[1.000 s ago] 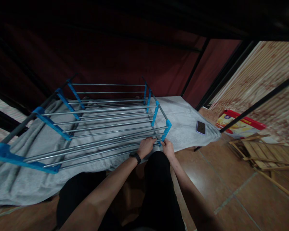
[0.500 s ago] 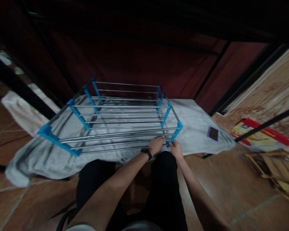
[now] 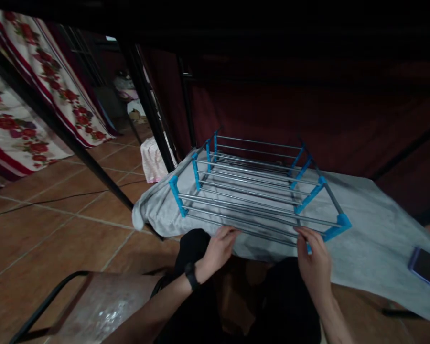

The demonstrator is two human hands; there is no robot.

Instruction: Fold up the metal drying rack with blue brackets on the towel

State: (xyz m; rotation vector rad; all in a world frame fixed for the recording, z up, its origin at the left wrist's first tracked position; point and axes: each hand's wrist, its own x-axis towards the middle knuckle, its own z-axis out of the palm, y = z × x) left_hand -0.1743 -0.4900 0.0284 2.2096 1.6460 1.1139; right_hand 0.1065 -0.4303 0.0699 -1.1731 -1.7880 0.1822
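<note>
A shoe rack of thin metal rods and blue plastic connectors lies on a grey cloth in front of me. My left hand has its fingers closed on the lowest front rod, left of the rack's middle; a dark band is on that wrist. At the front right end, my right hand pinches a rod beside the blue corner connector. Its fingers partly hide the connector's lower end. The blue connector at the front left end is free of both hands.
The grey cloth covers a low surface, with a phone on its right. Black metal posts rise at the left and back. A chair stands lower left, and a floral curtain hangs far left. A cable crosses the tiled floor.
The view has swung left. My left hand has moved left along the front rod, away from the right corner, so my hands are farther apart. My right hand stays near that corner.
</note>
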